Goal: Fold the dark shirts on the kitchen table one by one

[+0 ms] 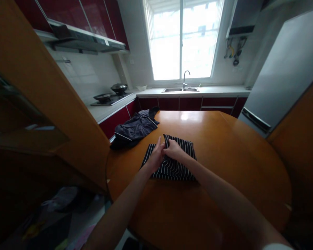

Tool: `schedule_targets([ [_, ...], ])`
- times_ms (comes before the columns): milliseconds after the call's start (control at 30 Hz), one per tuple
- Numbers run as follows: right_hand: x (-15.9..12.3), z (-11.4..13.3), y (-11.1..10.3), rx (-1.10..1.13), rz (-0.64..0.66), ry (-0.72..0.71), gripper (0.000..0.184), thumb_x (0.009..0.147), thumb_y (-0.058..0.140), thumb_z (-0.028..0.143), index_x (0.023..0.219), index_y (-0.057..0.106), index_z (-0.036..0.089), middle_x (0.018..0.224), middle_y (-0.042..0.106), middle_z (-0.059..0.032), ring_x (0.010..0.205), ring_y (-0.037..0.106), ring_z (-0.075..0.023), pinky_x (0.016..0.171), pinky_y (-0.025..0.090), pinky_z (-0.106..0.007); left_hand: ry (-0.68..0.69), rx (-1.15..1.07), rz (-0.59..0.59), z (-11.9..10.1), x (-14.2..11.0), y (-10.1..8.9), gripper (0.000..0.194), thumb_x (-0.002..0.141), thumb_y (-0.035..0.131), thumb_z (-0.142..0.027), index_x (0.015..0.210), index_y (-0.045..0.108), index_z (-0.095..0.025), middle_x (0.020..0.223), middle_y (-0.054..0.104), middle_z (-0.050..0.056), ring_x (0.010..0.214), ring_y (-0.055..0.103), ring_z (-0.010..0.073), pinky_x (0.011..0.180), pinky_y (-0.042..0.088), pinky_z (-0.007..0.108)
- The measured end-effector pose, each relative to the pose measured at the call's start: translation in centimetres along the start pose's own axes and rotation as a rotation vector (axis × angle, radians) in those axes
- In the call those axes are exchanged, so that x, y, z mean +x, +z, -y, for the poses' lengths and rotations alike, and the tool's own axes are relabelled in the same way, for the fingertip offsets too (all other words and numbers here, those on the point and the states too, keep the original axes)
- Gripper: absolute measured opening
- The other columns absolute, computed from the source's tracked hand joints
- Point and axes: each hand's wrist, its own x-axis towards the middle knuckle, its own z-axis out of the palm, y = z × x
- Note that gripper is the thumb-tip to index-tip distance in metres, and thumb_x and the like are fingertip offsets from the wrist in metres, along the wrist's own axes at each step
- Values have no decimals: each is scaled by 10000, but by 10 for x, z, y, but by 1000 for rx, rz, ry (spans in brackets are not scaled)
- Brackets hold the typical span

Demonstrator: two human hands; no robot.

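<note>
Head | striped cloth (pixel 176 169): blk/wht, folded, rumpled | R fingers (pixel 169 149) pinch edge | L fingers (pixel 159 142): can't tell

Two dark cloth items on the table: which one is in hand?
The white-striped black cloth, its raised edge gripped by the right hand. The dark grey garment, by the table's left edge, lies apart from both hands.
</note>
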Motion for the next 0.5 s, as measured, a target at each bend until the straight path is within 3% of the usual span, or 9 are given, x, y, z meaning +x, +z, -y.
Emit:
schedule_targets([
  [67,0,-13,26,-98,16,-13,312,725,672,163,1022,600,98,968,700,-144,886,667,-246,677,493,-279,59,105,-38,8,-3,-11,514,914,586,-276,1424,531,-307,1343,642,25,1218,602,203,1029,461,301],
  [167,-6,-29,40,-55,79,-64,495,720,686,153,1193,556,86,1028,705,-142,909,672,-235,722,514,-284,96,231,-32,24,-2,-20,398,924,518,-241,1293,667,-253,1399,608,29,1338,510,227,1131,374,328],
  [233,-12,-35,36,39,158,-68,574,725,682,145,1273,522,90,916,716,-84,788,675,-198,659,520,-267,75,275,-27,33,3,-22,389,930,497,-246,1270,684,-213,1384,618,60,1324,528,247,1133,384,362],
  [333,-20,-42,15,165,259,-66,521,804,589,142,1319,525,103,724,684,-2,605,631,-149,571,508,-251,106,371,-20,42,11,-24,461,868,562,-169,1322,641,-182,1404,598,76,1321,535,250,1136,392,377],
  [400,-28,-49,-5,150,161,-120,411,836,554,155,1241,606,107,747,695,-21,626,634,-150,620,527,-277,187,454,-13,43,14,-24,557,800,588,-79,1346,619,-179,1435,569,63,1355,500,230,1168,349,359],
  [500,-52,-61,-36,0,-170,-249,315,881,559,250,1152,669,134,971,716,-93,849,665,-204,808,545,-365,282,545,-7,34,16,-20,601,779,565,-29,1359,610,-177,1443,561,52,1370,483,205,1194,307,341],
])
